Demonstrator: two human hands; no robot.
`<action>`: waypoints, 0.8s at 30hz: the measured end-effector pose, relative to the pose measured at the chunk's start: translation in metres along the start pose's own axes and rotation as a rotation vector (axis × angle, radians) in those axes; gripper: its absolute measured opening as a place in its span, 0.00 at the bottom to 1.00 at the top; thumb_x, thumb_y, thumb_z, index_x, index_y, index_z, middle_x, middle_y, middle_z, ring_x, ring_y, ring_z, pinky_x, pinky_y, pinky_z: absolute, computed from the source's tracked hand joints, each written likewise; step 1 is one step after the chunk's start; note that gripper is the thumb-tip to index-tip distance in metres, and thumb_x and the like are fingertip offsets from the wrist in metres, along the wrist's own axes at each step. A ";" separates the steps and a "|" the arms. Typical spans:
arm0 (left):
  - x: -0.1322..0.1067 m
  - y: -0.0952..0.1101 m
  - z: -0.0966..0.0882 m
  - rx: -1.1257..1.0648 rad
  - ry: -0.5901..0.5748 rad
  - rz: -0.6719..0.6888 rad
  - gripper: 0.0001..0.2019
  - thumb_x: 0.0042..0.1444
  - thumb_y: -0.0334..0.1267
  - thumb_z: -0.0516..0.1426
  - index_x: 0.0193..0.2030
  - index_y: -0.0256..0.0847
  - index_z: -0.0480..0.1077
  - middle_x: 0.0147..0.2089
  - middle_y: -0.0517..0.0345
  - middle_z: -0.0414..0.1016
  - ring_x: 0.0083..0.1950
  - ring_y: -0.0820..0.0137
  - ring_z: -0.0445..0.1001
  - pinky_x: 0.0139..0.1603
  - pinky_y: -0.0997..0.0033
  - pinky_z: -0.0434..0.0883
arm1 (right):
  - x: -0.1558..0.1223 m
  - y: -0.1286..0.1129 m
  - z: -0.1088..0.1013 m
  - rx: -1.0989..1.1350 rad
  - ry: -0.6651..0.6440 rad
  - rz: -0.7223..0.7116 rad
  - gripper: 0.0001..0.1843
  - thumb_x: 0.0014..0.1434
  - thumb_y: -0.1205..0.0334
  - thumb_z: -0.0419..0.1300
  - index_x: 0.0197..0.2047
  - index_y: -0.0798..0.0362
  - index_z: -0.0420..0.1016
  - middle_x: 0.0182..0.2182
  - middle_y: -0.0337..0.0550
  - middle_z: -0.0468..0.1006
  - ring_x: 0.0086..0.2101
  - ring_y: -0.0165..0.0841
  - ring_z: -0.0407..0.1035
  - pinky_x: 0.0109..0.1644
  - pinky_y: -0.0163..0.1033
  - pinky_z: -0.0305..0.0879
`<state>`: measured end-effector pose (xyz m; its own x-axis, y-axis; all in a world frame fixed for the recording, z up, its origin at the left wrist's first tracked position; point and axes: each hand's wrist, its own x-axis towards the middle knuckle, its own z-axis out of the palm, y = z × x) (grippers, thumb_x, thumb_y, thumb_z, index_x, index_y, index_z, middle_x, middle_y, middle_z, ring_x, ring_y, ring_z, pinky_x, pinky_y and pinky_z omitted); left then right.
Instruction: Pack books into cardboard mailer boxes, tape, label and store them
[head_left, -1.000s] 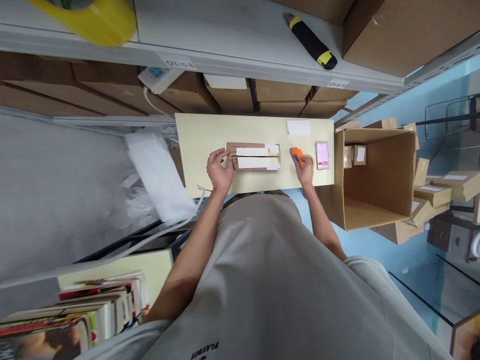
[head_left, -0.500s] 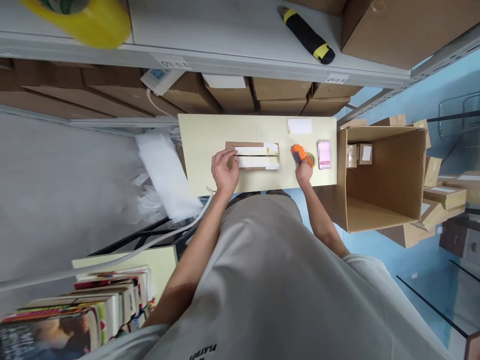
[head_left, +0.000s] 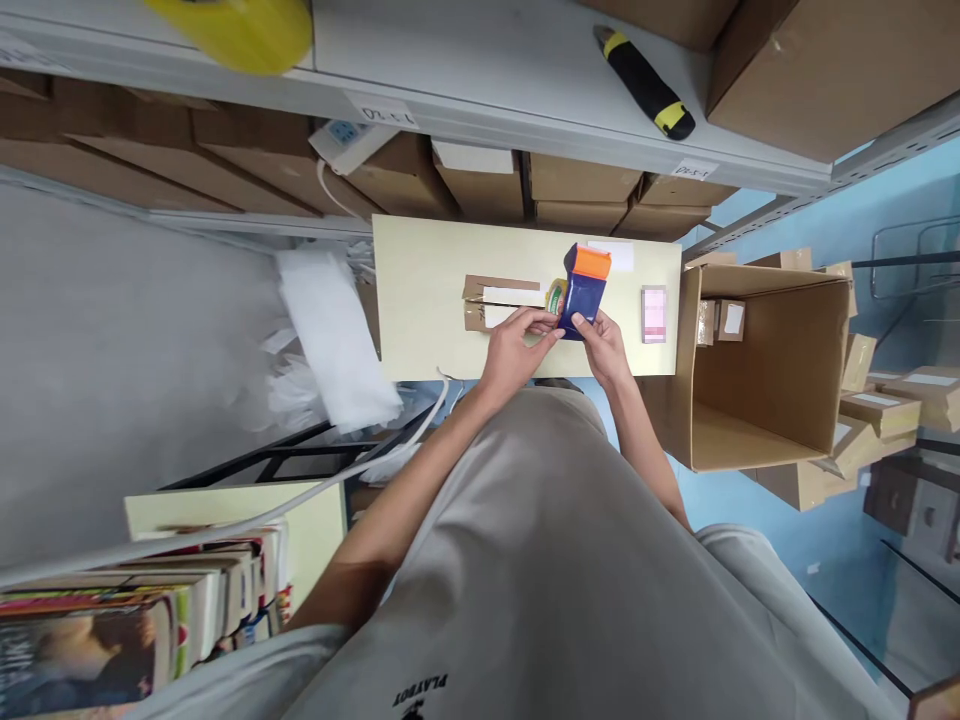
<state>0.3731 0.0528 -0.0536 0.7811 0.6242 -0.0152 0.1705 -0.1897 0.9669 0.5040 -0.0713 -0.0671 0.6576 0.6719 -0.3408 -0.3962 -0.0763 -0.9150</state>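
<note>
Because the dispenser (head_left: 586, 295) is held up off the table (head_left: 420, 300) in front of the person's body, both hands can get at it at once. From where I stand, the right hand (head_left: 606, 350) does the carrying: its thumb presses the blue face and its fingers wrap behind, clamped on the lower part, so the orange end tips up and away. That leaves the roll (head_left: 556, 297) on the dispenser's left side, turned towards the left hand (head_left: 517, 352). There the thumb and forefinger come close together at the roll and the dispenser's lower edge, perhaps to work at the tape; I cannot tell whether they pinch any.

Just beyond the left hand, the box (head_left: 491, 283) lies flat on the table, its right end hidden by the fingers. Its seam runs lengthwise between white strips (head_left: 512, 296) and faces up, which keeps it easy to reach. Nobody's hand appears to steady it; the table alone bears it.

Off to the right, the pink card (head_left: 653, 313) lies apart from the work, probably to stay out of the way. Beside the table's right end, the carton (head_left: 772, 370) opens towards the person, within easy reach.
</note>
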 end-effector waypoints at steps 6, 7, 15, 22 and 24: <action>-0.013 0.008 -0.016 -0.008 0.022 0.063 0.05 0.70 0.40 0.67 0.49 0.45 0.82 0.49 0.55 0.86 0.46 0.66 0.85 0.55 0.62 0.84 | -0.013 -0.018 0.024 -0.049 -0.088 -0.002 0.39 0.57 0.24 0.76 0.58 0.46 0.86 0.54 0.47 0.91 0.64 0.48 0.80 0.76 0.54 0.73; -0.016 0.008 -0.018 0.000 0.011 0.072 0.05 0.71 0.41 0.67 0.49 0.45 0.81 0.49 0.55 0.86 0.46 0.66 0.84 0.55 0.62 0.83 | -0.014 -0.019 0.027 -0.054 -0.111 0.018 0.40 0.57 0.23 0.76 0.57 0.47 0.86 0.54 0.47 0.91 0.64 0.48 0.81 0.75 0.54 0.74; -0.021 0.007 -0.050 0.052 0.119 -0.010 0.22 0.68 0.54 0.69 0.63 0.47 0.79 0.55 0.49 0.82 0.55 0.58 0.81 0.54 0.59 0.80 | -0.019 -0.020 0.038 -0.248 -0.171 0.044 0.41 0.53 0.22 0.77 0.52 0.49 0.85 0.51 0.48 0.91 0.56 0.48 0.84 0.67 0.56 0.80; 0.003 0.016 -0.101 -0.132 -0.021 0.047 0.25 0.70 0.63 0.64 0.62 0.48 0.83 0.57 0.48 0.82 0.60 0.55 0.80 0.59 0.54 0.80 | -0.044 -0.037 0.044 -0.535 -0.237 -0.036 0.39 0.57 0.25 0.77 0.57 0.47 0.84 0.54 0.48 0.89 0.54 0.48 0.82 0.66 0.55 0.80; 0.004 0.019 -0.111 -0.142 -0.098 0.083 0.26 0.68 0.65 0.66 0.59 0.48 0.85 0.55 0.49 0.83 0.59 0.54 0.81 0.59 0.52 0.80 | -0.050 -0.043 0.045 -0.594 -0.252 -0.048 0.37 0.60 0.27 0.76 0.58 0.47 0.84 0.54 0.47 0.89 0.53 0.48 0.81 0.66 0.55 0.79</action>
<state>0.3123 0.1359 -0.0065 0.8448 0.5330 0.0480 0.0220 -0.1242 0.9920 0.4587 -0.0684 -0.0010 0.4661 0.8316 -0.3019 0.0995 -0.3884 -0.9161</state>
